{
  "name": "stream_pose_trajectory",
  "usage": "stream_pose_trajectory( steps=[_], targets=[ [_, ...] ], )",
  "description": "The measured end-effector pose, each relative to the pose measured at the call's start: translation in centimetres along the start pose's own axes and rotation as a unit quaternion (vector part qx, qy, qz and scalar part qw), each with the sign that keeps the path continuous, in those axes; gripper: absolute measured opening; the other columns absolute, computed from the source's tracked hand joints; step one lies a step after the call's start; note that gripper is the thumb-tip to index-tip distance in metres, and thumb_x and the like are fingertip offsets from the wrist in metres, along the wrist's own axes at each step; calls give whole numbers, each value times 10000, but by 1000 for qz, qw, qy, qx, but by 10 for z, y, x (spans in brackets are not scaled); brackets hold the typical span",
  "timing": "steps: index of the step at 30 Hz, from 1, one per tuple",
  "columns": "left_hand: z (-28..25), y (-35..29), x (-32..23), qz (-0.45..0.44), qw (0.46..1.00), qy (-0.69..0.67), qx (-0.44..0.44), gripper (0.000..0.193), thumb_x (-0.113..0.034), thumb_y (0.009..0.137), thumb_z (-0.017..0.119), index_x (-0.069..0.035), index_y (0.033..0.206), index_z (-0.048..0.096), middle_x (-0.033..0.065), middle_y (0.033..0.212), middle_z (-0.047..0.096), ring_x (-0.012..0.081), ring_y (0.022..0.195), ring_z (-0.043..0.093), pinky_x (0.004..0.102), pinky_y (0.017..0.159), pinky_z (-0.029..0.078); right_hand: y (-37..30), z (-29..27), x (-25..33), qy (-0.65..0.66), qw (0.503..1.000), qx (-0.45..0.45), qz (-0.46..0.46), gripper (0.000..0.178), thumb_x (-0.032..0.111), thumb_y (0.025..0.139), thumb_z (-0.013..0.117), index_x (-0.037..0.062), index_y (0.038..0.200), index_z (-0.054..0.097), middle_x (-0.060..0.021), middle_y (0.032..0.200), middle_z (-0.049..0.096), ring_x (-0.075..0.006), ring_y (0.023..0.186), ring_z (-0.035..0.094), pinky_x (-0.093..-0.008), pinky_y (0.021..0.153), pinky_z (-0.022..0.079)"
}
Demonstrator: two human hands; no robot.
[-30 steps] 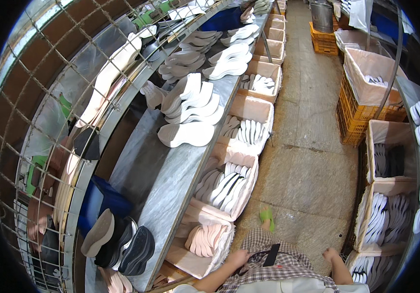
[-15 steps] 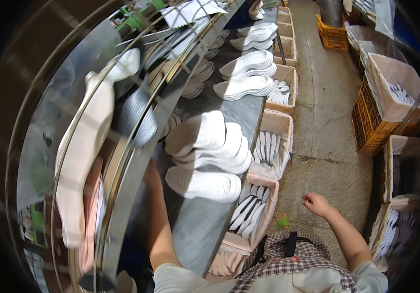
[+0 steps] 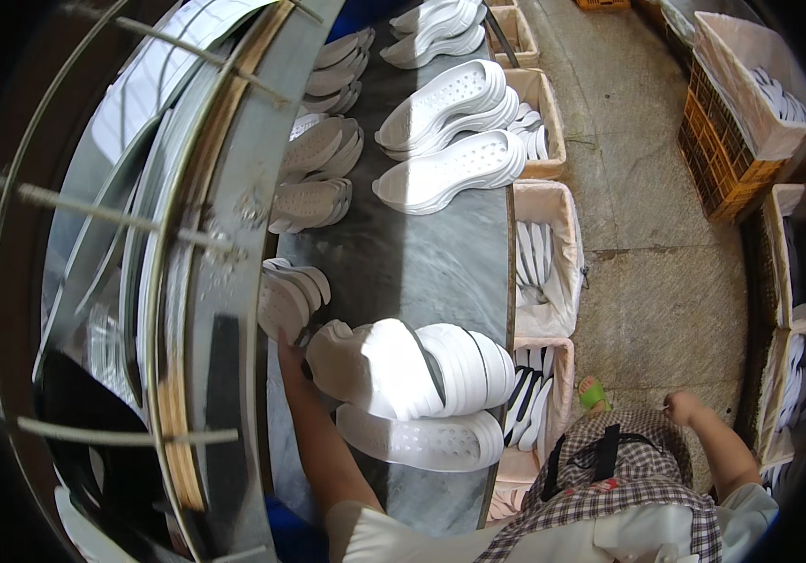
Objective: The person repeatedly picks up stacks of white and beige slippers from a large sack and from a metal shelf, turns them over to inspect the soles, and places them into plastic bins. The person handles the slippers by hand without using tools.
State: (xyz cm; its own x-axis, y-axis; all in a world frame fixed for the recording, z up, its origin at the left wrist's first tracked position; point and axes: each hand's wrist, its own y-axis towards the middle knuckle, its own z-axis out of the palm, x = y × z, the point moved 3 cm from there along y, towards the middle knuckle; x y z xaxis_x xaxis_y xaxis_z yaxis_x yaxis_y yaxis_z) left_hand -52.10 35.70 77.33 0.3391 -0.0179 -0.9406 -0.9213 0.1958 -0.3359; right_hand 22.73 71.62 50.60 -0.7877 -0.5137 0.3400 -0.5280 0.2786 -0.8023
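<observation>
My left arm reaches across the grey worktop, under the edge of the raised shelf. My left hand [image 3: 288, 353] is at the near end of a small stack of white shoe soles [image 3: 283, 305]; its fingers are largely hidden, so I cannot tell whether it grips one. Beside that forearm lie a thick overlapping stack of white soles [image 3: 379, 368] and, nearer me, a flatter pair of white soles [image 3: 421, 439] with small round hollows. My right hand [image 3: 682, 408] hangs over the floor by my checked apron, its fingers curled in with nothing visible in them.
A metal shelf edge [image 3: 234, 235] with wire rails borders the left. Farther along the worktop [image 3: 403, 272] stand more white soles [image 3: 454, 174]. Lined bins [image 3: 567, 253] holding strips run along its right side. Across the aisle stand orange crates [image 3: 712, 141] and more bins.
The view has shifted, so the soles and bins appear elsewhere in the picture. My left hand has come to the small sole stack by the shelf. My right hand hangs closer to my apron.
</observation>
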Motion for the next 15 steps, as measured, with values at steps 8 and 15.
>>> stream_pose_trajectory(
  steps=[8,15],
  targets=[
    [-20,2,-11,78,995,30,53,548,-258,880,552,13,1322,376,211,1308,416,389,1205,403,552,1013,333,11,-18,-35,104,990,-57,70,258,175,797,589,32,1001,656,-185,973,660,-363,922,608,-434,804,486],
    [-32,-100,-10,-35,934,-355,-12,602,-117,857,542,33,1378,280,241,1387,332,390,1253,372,554,1053,325,24,-50,-33,6,1000,5,30,295,253,824,561,57,1025,652,-164,979,658,-343,928,610,-436,811,490]
  ],
)
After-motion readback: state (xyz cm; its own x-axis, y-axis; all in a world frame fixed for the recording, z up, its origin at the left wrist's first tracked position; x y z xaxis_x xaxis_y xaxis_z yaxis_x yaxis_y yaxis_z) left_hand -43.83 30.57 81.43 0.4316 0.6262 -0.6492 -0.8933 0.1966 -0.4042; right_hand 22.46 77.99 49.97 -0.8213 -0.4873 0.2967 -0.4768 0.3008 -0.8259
